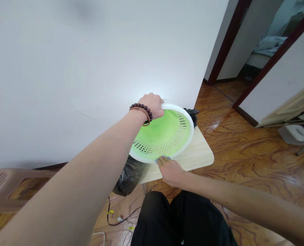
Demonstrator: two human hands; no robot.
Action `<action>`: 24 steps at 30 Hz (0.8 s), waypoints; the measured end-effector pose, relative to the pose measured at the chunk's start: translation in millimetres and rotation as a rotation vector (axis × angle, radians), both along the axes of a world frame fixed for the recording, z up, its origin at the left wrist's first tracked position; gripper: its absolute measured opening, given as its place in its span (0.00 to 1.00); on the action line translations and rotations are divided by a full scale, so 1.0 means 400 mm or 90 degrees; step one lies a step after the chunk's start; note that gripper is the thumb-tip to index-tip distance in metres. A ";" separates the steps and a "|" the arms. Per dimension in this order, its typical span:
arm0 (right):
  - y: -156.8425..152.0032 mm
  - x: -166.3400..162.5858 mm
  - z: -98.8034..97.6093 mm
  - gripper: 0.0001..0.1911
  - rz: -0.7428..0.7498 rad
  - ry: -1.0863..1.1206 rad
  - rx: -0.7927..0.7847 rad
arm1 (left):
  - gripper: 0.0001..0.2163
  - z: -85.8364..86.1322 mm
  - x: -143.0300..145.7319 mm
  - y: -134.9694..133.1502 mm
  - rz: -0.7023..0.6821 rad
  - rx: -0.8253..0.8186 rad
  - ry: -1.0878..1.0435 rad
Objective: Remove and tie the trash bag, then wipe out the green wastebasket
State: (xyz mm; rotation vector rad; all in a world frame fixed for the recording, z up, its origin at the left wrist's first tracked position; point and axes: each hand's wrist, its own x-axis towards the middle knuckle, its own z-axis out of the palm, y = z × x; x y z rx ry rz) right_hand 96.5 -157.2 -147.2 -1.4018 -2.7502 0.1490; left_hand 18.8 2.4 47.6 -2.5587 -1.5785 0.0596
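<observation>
A green perforated colander with a white rim [164, 135] is tilted up on a small light wooden table [195, 153]. My left hand [154, 104], with a dark bead bracelet on the wrist, grips the colander's far rim. My right hand [169, 169] is at the near rim, fingers pressed together on a small bluish thing I cannot make out.
A black plastic bag [128, 176] hangs beside the table on the left, another dark bag [191, 114] shows behind the colander. A white wall stands close ahead. A beige plastic chair [3, 186] is at the left. Cables [116, 215] lie on the wooden floor. Doorways open at right.
</observation>
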 end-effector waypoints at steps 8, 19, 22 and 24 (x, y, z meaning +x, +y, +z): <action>0.267 0.055 0.007 0.24 -0.185 0.001 0.018 | 0.19 0.002 0.000 -0.003 -0.003 -0.020 -0.010; 0.065 -0.054 -0.042 0.27 -0.067 0.035 -0.008 | 0.20 0.003 0.001 -0.006 0.012 -0.014 -0.007; 0.008 -0.018 0.010 0.26 0.023 0.042 -0.035 | 0.20 0.005 -0.001 -0.009 0.009 -0.020 -0.006; 0.019 0.009 0.039 0.24 0.049 0.023 -0.059 | 0.20 0.005 -0.003 -0.008 0.005 -0.030 -0.008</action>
